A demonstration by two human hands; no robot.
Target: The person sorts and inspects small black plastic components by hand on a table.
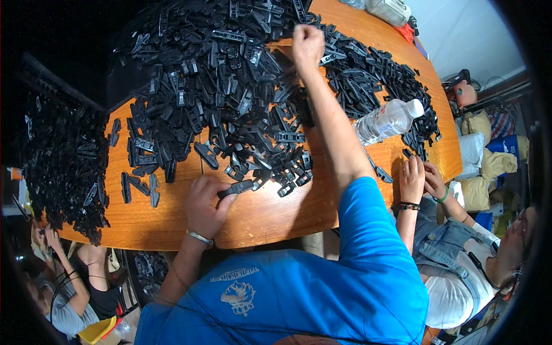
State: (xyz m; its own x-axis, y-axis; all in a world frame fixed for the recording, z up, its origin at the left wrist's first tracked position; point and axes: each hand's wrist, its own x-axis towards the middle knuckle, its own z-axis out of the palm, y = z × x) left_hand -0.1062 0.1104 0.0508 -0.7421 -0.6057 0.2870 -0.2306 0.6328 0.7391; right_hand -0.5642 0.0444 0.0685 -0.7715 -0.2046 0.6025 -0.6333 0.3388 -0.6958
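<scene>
My left hand [206,202] rests near the front edge of the wooden table [270,215] and is shut on a long black plastic part [237,187], which sticks out to the right of my fingers. My right arm stretches far forward over a big heap of black plastic parts [230,86]. At the far side of that heap my right hand [307,43] is closed; what it holds is hidden by the fingers. Several loose black parts [141,187] lie to the left of my left hand.
A clear plastic water bottle [388,119] lies on its side at the right. Another person's hands [420,178] rest on the table's right edge. A second person sits at the lower left [63,287]. A dark crate of parts [60,161] stands left.
</scene>
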